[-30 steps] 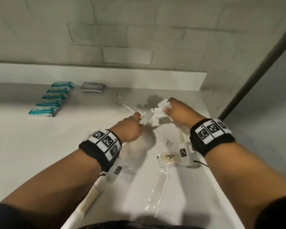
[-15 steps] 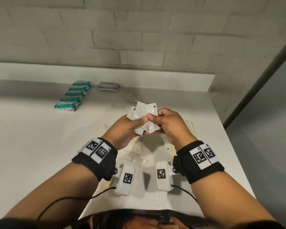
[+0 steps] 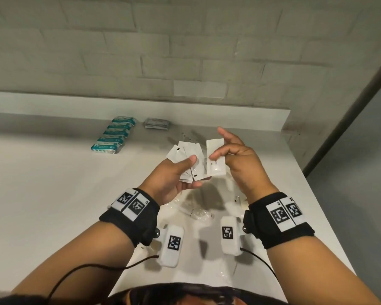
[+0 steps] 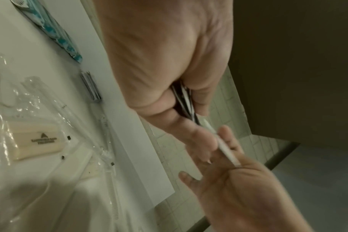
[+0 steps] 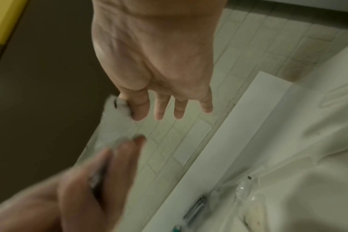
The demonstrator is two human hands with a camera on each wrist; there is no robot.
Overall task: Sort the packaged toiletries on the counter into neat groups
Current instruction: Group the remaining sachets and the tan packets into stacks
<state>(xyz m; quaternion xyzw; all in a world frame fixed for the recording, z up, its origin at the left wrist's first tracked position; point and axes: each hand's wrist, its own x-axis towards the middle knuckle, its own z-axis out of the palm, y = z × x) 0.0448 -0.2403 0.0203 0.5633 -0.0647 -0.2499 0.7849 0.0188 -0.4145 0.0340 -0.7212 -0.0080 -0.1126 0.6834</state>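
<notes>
Above the white counter [image 3: 53, 194], my left hand [image 3: 174, 175] grips a fan of several flat white sachets [image 3: 185, 155] between thumb and fingers; their edges [image 4: 186, 102] show in the left wrist view. My right hand [image 3: 235, 159] pinches one more white sachet [image 3: 216, 159] between thumb and forefinger, its other fingers spread straight. That sachet [image 5: 115, 113] is blurred in the right wrist view. At the back of the counter lie a row of teal packs [image 3: 114, 137] and a stack of grey sachets [image 3: 157, 123].
Clear-wrapped items [image 3: 196, 211] lie on the counter under my hands, among them a cream soap bar [image 4: 38, 140] in plastic. A raised white ledge [image 3: 141, 106] and a brick wall [image 3: 185, 51] close the back. The counter's right edge [image 3: 317, 194] drops to grey floor.
Both hands rose from the counter and came together in front of me. The sachets are now fanned in my left hand, and the right has drawn one sachet apart from them.
</notes>
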